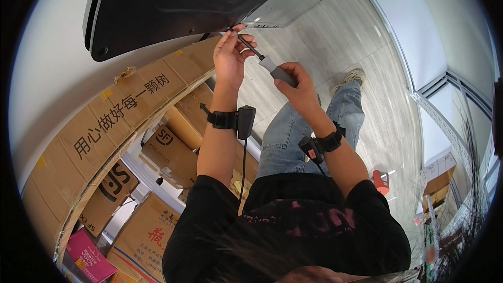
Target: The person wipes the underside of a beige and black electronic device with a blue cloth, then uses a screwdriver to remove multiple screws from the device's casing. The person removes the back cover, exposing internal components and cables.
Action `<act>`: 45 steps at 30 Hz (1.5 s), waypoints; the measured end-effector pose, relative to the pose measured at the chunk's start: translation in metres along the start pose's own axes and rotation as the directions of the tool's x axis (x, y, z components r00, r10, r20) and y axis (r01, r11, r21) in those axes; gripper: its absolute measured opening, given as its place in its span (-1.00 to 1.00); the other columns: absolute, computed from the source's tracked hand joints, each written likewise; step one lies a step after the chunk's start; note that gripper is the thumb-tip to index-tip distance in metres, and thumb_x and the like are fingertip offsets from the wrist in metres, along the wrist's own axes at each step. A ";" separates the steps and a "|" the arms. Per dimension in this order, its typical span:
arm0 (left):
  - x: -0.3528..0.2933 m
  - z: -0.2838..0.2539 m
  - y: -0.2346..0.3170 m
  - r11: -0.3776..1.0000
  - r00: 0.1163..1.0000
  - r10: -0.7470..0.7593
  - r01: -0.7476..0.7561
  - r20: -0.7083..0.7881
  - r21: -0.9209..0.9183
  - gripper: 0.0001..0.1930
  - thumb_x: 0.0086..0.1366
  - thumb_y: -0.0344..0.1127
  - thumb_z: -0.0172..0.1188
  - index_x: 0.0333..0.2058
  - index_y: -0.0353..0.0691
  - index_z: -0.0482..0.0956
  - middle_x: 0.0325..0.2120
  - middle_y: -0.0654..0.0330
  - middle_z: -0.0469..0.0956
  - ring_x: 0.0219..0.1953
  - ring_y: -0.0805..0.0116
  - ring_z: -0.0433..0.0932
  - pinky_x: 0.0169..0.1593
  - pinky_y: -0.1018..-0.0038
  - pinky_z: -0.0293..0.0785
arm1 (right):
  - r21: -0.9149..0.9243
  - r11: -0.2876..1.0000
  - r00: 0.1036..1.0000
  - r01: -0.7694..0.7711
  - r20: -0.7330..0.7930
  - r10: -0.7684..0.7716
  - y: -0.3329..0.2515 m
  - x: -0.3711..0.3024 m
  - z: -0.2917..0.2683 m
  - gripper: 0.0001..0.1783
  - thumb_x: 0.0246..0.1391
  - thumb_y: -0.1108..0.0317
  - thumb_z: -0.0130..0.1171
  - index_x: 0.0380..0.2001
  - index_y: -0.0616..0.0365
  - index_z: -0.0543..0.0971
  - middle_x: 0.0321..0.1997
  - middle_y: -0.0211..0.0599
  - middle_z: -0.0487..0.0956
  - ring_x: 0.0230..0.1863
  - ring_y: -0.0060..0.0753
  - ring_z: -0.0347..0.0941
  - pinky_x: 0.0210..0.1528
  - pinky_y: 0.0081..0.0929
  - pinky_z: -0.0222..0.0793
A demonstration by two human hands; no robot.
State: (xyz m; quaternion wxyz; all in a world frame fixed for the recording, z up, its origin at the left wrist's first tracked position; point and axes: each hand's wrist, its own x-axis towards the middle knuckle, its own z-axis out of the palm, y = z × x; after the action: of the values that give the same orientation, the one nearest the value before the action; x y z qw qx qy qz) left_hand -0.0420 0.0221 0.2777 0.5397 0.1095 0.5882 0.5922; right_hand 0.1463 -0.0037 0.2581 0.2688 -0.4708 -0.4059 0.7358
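Note:
My right hand [298, 88] is wrapped round the grey handle of a screwdriver [269, 65], whose dark shaft slants up and to the left. At the far end of that shaft, the thumb and forefinger of my left hand [230, 56] close round the tip; the other fingers curl loosely beside it. The tip meets the lower edge of a large black panel [173, 21]. My left fingers hide the exact contact point, and I cannot see whether a screw is there.
A long cardboard sheet [126, 110] runs along the left, with several cartons [173, 157] beneath it and a pink box [89, 257] near the lower left. A red object [381, 182] lies on the grey floor [387, 89] at right. Cabled devices are strapped to both wrists.

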 end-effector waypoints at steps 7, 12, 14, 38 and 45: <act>0.002 -0.001 -0.002 1.000 1.000 -0.007 0.007 0.004 0.002 -0.73 0.37 -0.31 -0.10 -0.07 -0.32 0.45 -0.42 0.09 0.58 -0.40 0.32 0.56 -0.38 0.51 0.48 | 0.027 1.000 1.000 -0.016 0.000 0.016 0.003 0.000 -0.002 -0.61 -0.05 0.41 0.27 -0.13 0.23 0.43 -0.28 -0.32 0.53 -0.27 -0.57 0.43 -0.20 -0.57 0.36; 0.003 -0.005 -0.004 1.000 1.000 -0.009 0.009 0.009 -0.005 -0.70 0.37 -0.31 -0.14 -0.06 -0.33 0.45 -0.41 0.07 0.59 -0.39 0.30 0.56 -0.37 0.49 0.49 | 0.055 0.998 0.999 -0.041 0.002 0.041 0.001 -0.003 -0.002 -0.63 -0.04 0.42 0.26 -0.13 0.24 0.43 -0.28 -0.32 0.53 -0.27 -0.58 0.43 -0.19 -0.59 0.35; 0.003 -0.005 -0.005 1.000 1.000 -0.005 0.005 0.009 -0.010 -0.70 0.37 -0.31 -0.15 -0.06 -0.33 0.45 -0.39 0.05 0.59 -0.39 0.30 0.57 -0.37 0.49 0.49 | 0.051 0.998 0.999 -0.033 -0.001 0.033 0.001 -0.002 -0.003 -0.63 -0.04 0.42 0.26 -0.14 0.24 0.43 -0.29 -0.33 0.53 -0.27 -0.58 0.43 -0.19 -0.59 0.35; 0.003 -0.007 -0.005 1.000 1.000 0.002 -0.002 0.000 -0.015 -0.72 0.36 -0.30 -0.12 -0.09 -0.32 0.47 -0.37 0.01 0.61 -0.41 0.31 0.58 -0.36 0.50 0.49 | 0.099 0.991 0.996 -0.085 0.023 0.083 0.000 0.000 -0.004 -0.65 -0.03 0.41 0.25 -0.14 0.22 0.45 -0.30 -0.38 0.52 -0.29 -0.62 0.41 -0.22 -0.62 0.34; 0.004 -0.011 -0.008 0.999 1.000 0.002 -0.002 0.015 -0.038 -0.70 0.37 -0.29 -0.15 -0.07 -0.32 0.45 -0.37 0.01 0.62 -0.41 0.31 0.58 -0.35 0.50 0.49 | 0.108 0.989 0.995 -0.101 0.036 0.098 -0.001 0.000 -0.006 -0.65 -0.03 0.42 0.25 -0.15 0.23 0.45 -0.30 -0.37 0.53 -0.29 -0.63 0.42 -0.22 -0.62 0.34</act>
State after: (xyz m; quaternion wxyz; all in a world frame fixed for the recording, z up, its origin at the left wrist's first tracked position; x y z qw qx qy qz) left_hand -0.0481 0.0170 0.2660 0.5455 0.1043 0.5727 0.6030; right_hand 0.1516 -0.0015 0.2576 0.2510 -0.4636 -0.3449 0.7767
